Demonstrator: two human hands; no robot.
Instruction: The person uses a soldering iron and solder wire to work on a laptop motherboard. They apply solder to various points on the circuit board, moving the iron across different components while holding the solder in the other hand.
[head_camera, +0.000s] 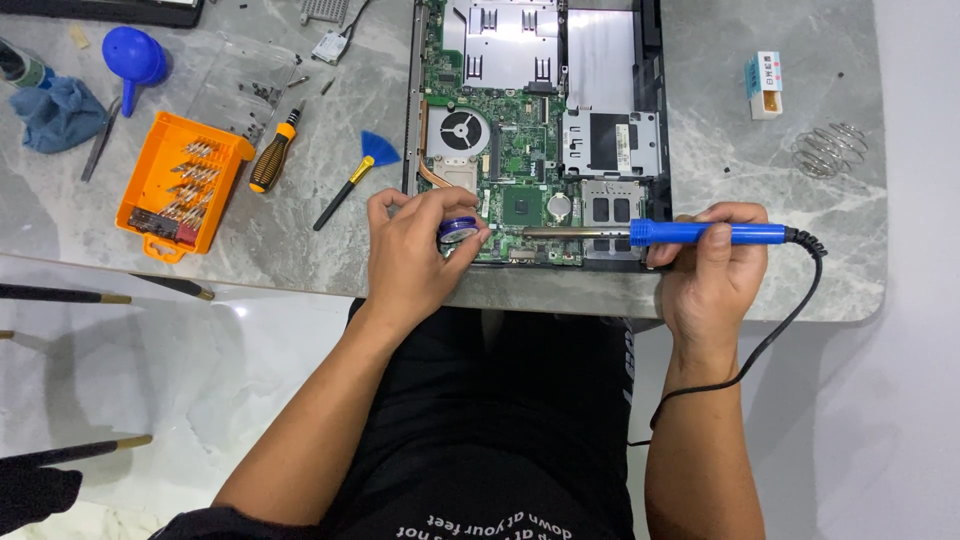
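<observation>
Head view: soldering iron (690, 233) lies level in my right hand (712, 270), fist wrapped on its blue handle, long axis left-right, tip toward my left hand (415, 255), which pinches 1 small solder spool (457, 231) over the green laptop board (510, 150) on the grey table (780, 200).

The laptop board (520, 140) lies mid-tabletop (300, 250), reaching its near edge. The bit case (183, 186), screwdriver (275, 152) and brush (355, 180) lie left of it; the coil stand (830, 148) sits toward the right edge.
</observation>
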